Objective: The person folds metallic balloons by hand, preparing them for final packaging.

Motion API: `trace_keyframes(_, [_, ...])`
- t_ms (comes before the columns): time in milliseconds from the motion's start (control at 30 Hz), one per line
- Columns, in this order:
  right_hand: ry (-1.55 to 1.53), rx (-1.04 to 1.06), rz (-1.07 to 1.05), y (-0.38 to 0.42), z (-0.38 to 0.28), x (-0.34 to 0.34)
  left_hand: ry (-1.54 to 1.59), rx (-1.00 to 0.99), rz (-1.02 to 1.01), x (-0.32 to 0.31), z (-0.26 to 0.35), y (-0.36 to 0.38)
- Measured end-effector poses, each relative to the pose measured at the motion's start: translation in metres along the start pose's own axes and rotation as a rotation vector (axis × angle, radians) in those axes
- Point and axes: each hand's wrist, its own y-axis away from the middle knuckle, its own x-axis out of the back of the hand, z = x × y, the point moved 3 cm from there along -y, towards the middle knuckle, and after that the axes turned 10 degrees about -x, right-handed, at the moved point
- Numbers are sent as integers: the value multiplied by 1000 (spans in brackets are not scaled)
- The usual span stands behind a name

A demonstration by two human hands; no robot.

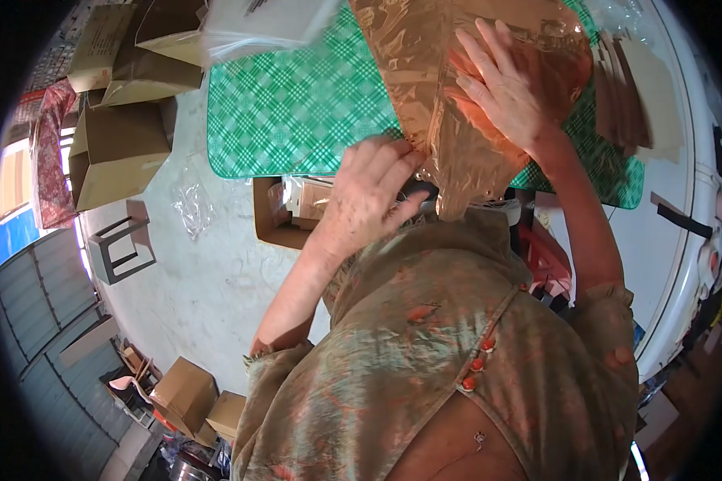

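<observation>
A shiny orange-brown plastic sheet or bag (pixel 409 48) lies over the green checked mat (pixel 297 112) and hangs past its near edge. Something brighter orange shows through it at the right. My right hand (pixel 501 88) rests on top of the plastic with its fingers spread, over that brighter part. At the plastic's left edge, near the mat's front edge, is my left hand (pixel 373 188). Its fingers are bent together against the plastic, and the fingertips are partly hidden.
Clear plastic bags (pixel 265 28) lie at the mat's far left. Flat brown pieces (pixel 622 96) lie at the right. Below the mat's front edge is an open carton (pixel 277 236). More cartons (pixel 120 152) and a grey stool (pixel 124 244) stand at the left.
</observation>
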Motion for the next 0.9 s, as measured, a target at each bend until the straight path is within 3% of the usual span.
trace_keyframes(267, [-335, 79, 22, 79, -17, 61, -46, 51, 79, -15, 5, 4])
trace_keyframes(467, [-370, 35, 10, 139, -37, 64, -57, 51, 97, -19, 3, 5])
trace_keyframes(900, [-255, 18, 69, 145, -62, 45, -98, 29, 146, -26, 1, 7])
